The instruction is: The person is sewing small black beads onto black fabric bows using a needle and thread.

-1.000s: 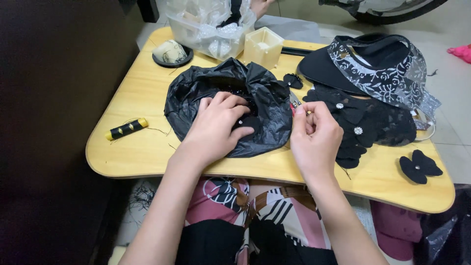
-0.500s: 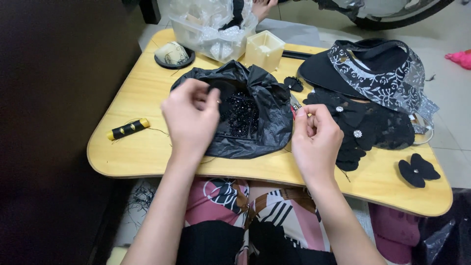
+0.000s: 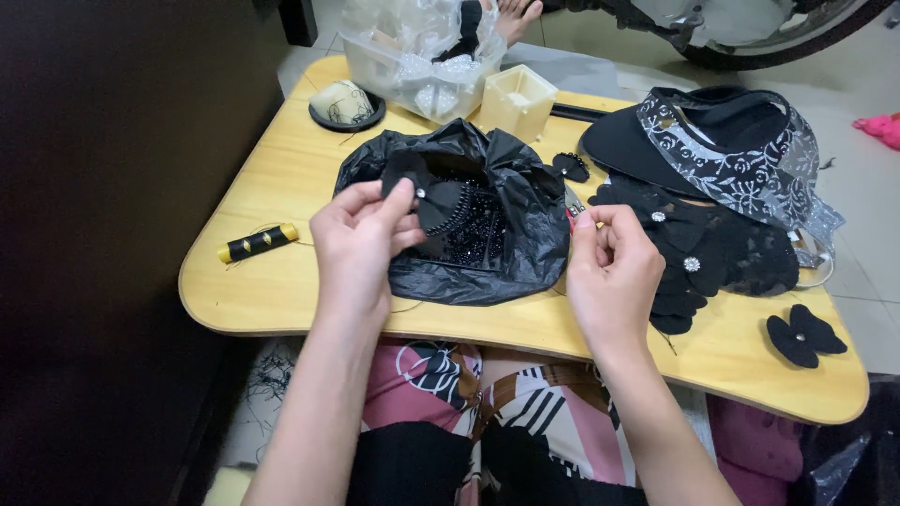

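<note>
— Pale wooden tabletop (image 3: 281,281), crowded. Where's the black fabric bow with a small rhinestone (image 3: 424,197)?

— Pinched in the left hand (image 3: 361,239), grip clamped on it, above the crumpled black plastic bag of beads (image 3: 487,234) mid-tabletop.

— And the right hand (image 3: 614,267)?

— Fingers pressed together; what they pinch is too small to tell. Black-and-yellow thread spool (image 3: 258,243) lies near the left edge.

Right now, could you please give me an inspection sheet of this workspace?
Surface: yellow wooden lap table, crowded.
Job's things: black bow with a small gem; black plastic bag of black beads.
Clutter: thread spool, black visor, lace pieces, black flower, small box, clear tub.
Grippers: left hand pinches the bow; right hand pinches something too small to tell.
Cables: nothing seen.
Surroundings: tiled floor, dark panel at left.
</note>
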